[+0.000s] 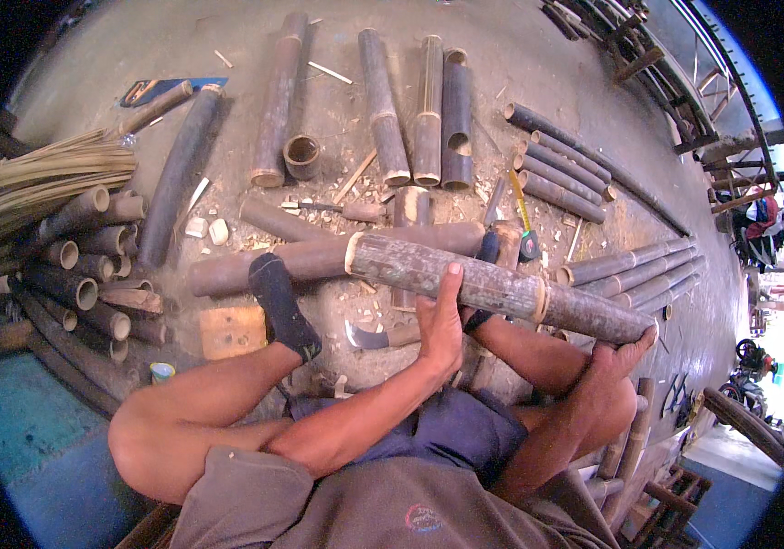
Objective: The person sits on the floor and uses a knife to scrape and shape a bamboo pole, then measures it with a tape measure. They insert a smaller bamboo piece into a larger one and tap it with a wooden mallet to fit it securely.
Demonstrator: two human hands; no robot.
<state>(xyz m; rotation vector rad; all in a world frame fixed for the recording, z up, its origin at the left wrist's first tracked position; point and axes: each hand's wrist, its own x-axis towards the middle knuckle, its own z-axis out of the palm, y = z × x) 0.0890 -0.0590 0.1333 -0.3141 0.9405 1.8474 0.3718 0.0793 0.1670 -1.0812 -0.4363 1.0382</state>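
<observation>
A thick mottled bamboo tube (493,285) lies slantwise across my lap, its pale cut end up at the left and its other end lower at the right. My left hand (440,325) supports it from below, thumb up along its near side and the other fingers mostly hidden. At the lower right end my right hand (619,359) is wrapped round the tube, with fingertips at its rim. Beyond the held tube, a longer brown bamboo pole (319,259) rests across the floor. Near my left wrist lies a curved-blade knife (383,338) with a wooden handle.
Several bamboo lengths (383,110) lie on the far floor among wood chips. Bundled strips (53,174) and stacked tubes (81,284) sit at left. A handsaw (168,90) lies far left; a tape measure (527,245) is beyond the held tube. More thin tubes (639,274) lie right.
</observation>
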